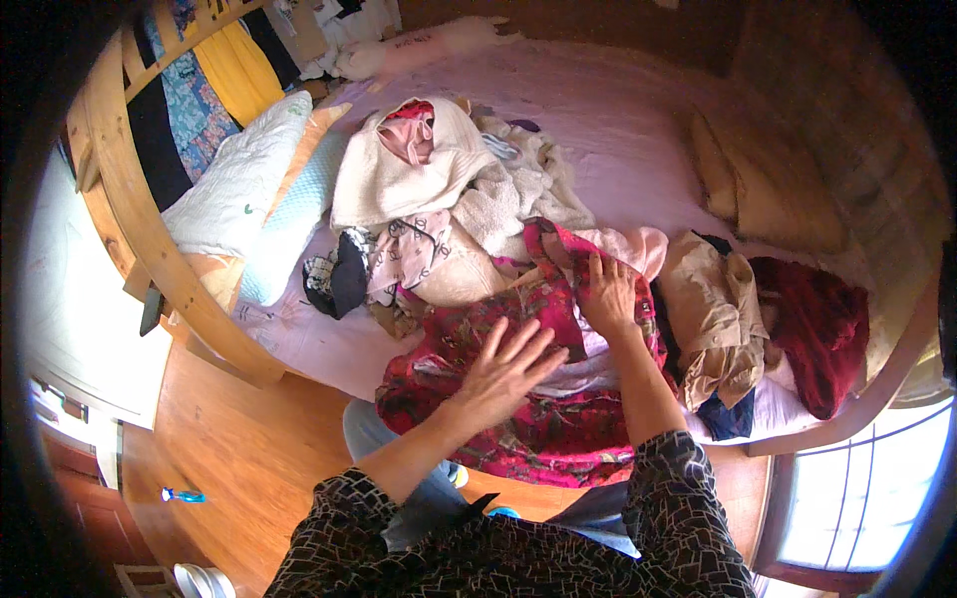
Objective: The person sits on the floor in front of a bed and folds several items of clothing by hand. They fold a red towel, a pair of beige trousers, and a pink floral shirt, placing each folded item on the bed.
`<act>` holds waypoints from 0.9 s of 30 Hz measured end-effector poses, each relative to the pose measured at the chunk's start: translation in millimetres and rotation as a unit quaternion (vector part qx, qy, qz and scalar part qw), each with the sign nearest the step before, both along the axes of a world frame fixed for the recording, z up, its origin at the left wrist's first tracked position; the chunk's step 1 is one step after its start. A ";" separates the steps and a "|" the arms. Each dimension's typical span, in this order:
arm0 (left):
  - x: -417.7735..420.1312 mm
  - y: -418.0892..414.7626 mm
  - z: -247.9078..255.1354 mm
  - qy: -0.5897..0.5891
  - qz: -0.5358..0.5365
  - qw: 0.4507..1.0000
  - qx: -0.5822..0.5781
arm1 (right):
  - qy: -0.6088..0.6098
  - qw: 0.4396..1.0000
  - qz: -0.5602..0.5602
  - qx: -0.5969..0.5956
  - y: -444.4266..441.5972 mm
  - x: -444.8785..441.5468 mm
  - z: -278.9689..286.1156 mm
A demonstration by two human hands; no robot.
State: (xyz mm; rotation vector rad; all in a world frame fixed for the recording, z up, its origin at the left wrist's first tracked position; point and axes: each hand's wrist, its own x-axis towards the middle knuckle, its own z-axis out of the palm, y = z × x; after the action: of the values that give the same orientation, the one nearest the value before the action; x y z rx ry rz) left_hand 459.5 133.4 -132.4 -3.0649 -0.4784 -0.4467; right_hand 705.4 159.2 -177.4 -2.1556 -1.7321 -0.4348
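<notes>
A red and magenta patterned garment (538, 441) is spread over the near edge of the bed and hangs across my lap. My left hand (516, 359) lies over its middle with the fingers apart. Farther up and to the right, my right hand (609, 291) rests flat near the garment's dark-trimmed edge. Neither hand grips anything that I can see. Just beyond them is a heap of clothes, with a cream fleece garment (411, 179), a pink printed cloth (407, 250) and a beige bra (456, 269).
To the right lie a tan garment (710, 321) and a dark red garment (811, 329). Pillows (239, 179) lean against the curved wooden bed rail (161, 247) on the left. A plush toy (426, 48) lies at the back. A spray bottle (183, 495) is on the wooden floor.
</notes>
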 end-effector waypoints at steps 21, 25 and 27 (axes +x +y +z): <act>-23.3 -7.3 -29.6 -0.108 -0.083 0.989 -0.059 | 0.143 0.960 0.212 -0.116 -217.5 -35.9 10.8; -37.2 -20.4 -11.2 -0.150 0.001 0.984 -0.096 | 0.243 0.947 0.208 -0.040 -225.2 -49.7 14.5; -34.2 -26.3 5.1 -0.188 0.014 0.976 -0.107 | 0.261 0.949 0.176 0.002 -227.6 -56.9 20.0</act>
State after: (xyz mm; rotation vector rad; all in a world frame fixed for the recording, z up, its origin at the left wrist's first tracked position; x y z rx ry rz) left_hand 425.3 107.0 -127.3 -3.1721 -0.6114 -1.0493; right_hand 648.5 -68.4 -157.4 -1.6914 -1.7286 0.2117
